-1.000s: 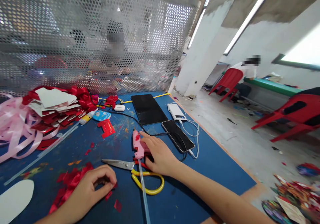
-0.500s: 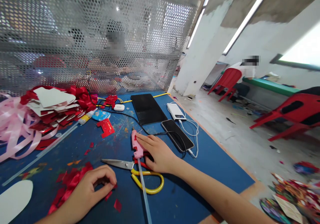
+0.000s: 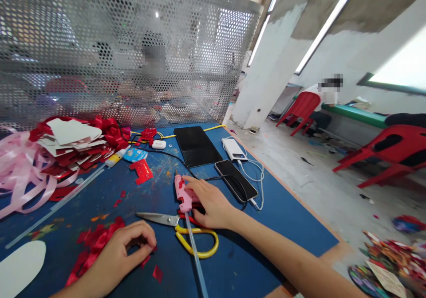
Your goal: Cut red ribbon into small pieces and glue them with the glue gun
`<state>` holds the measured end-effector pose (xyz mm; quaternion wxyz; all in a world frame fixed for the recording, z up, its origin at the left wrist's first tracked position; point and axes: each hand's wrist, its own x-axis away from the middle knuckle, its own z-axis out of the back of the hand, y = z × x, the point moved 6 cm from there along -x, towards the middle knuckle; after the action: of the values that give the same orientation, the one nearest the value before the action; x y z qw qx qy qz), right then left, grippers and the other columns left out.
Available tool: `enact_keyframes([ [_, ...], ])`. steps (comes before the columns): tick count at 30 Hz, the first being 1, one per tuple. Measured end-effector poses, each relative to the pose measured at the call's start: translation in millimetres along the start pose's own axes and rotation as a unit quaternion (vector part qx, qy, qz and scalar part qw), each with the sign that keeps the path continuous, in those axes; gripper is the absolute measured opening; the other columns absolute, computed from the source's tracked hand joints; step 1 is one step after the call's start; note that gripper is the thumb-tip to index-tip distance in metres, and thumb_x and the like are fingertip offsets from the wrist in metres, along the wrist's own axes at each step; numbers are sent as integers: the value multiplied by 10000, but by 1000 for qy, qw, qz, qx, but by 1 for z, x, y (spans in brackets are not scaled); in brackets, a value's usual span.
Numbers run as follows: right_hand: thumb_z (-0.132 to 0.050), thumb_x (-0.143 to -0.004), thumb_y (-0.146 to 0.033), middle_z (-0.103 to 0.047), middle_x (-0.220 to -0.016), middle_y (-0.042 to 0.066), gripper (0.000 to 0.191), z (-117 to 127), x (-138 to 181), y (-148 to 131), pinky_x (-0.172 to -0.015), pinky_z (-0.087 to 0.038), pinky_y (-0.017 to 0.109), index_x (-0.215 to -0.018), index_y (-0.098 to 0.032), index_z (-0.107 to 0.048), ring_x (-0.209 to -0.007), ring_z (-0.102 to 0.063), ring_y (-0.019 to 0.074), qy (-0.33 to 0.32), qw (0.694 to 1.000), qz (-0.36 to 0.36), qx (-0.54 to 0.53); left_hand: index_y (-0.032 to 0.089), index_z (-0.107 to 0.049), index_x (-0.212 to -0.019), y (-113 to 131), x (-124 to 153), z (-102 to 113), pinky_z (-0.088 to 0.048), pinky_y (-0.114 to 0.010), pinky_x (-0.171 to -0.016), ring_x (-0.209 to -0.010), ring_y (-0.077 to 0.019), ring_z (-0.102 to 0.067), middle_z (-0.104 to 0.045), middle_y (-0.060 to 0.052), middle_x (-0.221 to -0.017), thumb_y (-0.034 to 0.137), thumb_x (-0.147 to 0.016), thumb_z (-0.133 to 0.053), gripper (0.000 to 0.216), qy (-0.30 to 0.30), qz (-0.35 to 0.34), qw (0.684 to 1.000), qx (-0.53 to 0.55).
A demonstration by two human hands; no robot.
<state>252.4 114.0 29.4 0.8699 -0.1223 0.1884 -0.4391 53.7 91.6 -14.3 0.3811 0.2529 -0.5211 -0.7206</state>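
Observation:
My right hand [image 3: 213, 202] is wrapped round a pink hot glue gun [image 3: 183, 194], its fingers over the handle. A long clear glue stick [image 3: 196, 256] runs from the gun's rear toward me. Under the stick lie scissors with a yellow handle [image 3: 214, 245] and a red one, blades pointing left. My left hand [image 3: 135, 247] rests on the blue table, fingers curled and thumb against the index finger. Some red shows at its fingertips, but what it pinches is unclear. Red ribbon pieces [image 3: 96, 240] lie beside and partly beneath this hand.
At the left are pink ribbon [image 3: 25, 174], stacked card cut-outs [image 3: 73, 134] and a white oval piece [image 3: 21, 267]. Beyond my right hand lie a phone [image 3: 236, 180], a power bank [image 3: 234, 149] and a black tablet [image 3: 198, 146]. A perforated metal screen [image 3: 133, 85] borders the back.
The glue gun has turned slightly, and the near end of its glue stick has swung a little to the right. My left hand keeps its pose.

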Motion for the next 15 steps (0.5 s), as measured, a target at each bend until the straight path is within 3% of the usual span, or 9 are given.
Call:
enact_keyframes([
  [8, -512, -629, -175, -301, -1479, 67, 674, 0, -4, -4, -886, -400, 376, -1295, -149, -413, -974, -511, 224, -62, 997, 26, 45, 195, -617, -739, -5, 1, -2, -432, -250, -727, -780, -173, -571, -612, -36, -805, 244, -814, -545, 115, -15, 1, 1000, -17],
  [15, -496, -646, -155, -354, -1448, 98, 734, -1, -3, -1, -958, -342, 388, -1367, -141, -357, -1187, -444, 225, -69, 996, 47, 27, 200, -607, -744, -5, 1, -2, -426, -245, -731, -788, -170, -570, -608, -30, -814, 244, -821, -536, 114, -22, 0, 1000, -20],
])
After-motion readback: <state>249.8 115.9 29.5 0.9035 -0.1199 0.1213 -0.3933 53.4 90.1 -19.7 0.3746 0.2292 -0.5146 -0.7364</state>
